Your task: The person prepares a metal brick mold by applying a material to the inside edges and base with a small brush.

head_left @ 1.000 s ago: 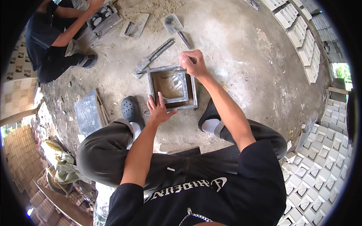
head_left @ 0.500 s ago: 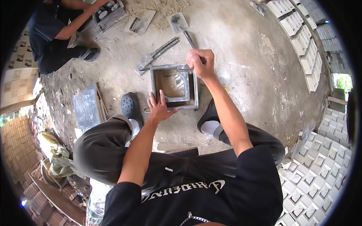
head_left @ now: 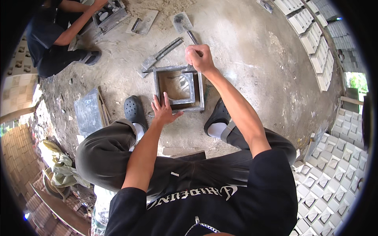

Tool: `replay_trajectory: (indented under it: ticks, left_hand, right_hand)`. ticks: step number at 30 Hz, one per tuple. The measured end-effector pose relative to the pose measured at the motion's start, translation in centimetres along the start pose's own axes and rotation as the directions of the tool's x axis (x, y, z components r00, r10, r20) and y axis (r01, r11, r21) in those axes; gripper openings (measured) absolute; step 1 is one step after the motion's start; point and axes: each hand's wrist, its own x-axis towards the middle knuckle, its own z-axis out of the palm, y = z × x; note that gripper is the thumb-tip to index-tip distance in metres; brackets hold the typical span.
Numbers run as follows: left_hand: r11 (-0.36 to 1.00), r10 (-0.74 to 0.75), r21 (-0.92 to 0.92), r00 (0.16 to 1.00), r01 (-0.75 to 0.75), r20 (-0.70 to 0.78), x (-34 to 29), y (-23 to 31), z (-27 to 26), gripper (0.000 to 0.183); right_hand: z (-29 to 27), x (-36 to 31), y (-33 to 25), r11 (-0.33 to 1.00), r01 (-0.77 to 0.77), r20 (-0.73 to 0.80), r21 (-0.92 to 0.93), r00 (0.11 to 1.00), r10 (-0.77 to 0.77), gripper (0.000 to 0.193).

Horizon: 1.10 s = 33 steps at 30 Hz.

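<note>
On the ground between my feet lies a square dark metal mould (head_left: 156, 87), with a smaller frame (head_left: 192, 87) with a curved inner edge set inside it. Brownish, sandy material (head_left: 175, 84) shows within the inner frame. My left hand (head_left: 163, 112), fingers spread, rests on the mould's near left corner. Over the far right part of the mould, my right hand (head_left: 200, 59) is closed around a small hand tool (head_left: 189, 69). Its flat dark end points down at the far rim; the fist hides most of it, so its exact kind is unclear.
Beyond the mould lie a long metal bar tool (head_left: 162, 53), a flat plate (head_left: 182, 23), a dark handle (head_left: 193, 37) and a float (head_left: 142, 21). A co-worker (head_left: 47, 39) crouches far left beside another mould (head_left: 110, 17). Dark boards (head_left: 90, 110) lie left; pale blocks (head_left: 317, 47) line the right.
My right hand has shifted slightly left and away from me, bringing the tool's flat end into sight at the mould's far rim. My left hand stays on the near left corner.
</note>
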Motion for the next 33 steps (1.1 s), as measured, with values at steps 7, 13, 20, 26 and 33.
replay_trajectory:
  ticks: [7,13,20,26,33]
  left_hand:
    - [1.0,-0.007,-0.022,1.0,0.008,0.025,-0.4,0.1,-0.1,0.134]
    - [0.999,-0.039,-0.013,0.999,0.039,0.017,-0.8,-0.6,-1.0,0.134]
    - [0.999,-0.022,-0.043,0.999,0.02,-0.032,-1.2,-0.7,0.0,0.133]
    - [0.999,-0.018,-0.033,0.999,0.017,-0.047,-1.2,-0.1,0.3,0.131]
    - [1.0,-0.025,-0.019,0.998,0.024,-0.062,-0.7,0.0,-0.4,0.131]
  right_hand:
    - [1.3,-1.0,-0.4,0.999,0.019,-0.137,0.044,0.99,-0.013,0.032]
    - [2.5,-1.3,-3.2,0.993,0.106,-0.101,0.053,0.99,-0.1,0.031]
    - [3.6,0.9,-3.2,0.999,-0.048,-0.017,0.013,0.999,0.048,0.03]
    - [3.2,-0.2,-0.4,0.994,-0.066,0.028,0.083,0.998,0.064,0.03]
    - [3.4,-0.8,-2.4,0.996,0.091,-0.025,0.007,0.996,-0.091,0.031]
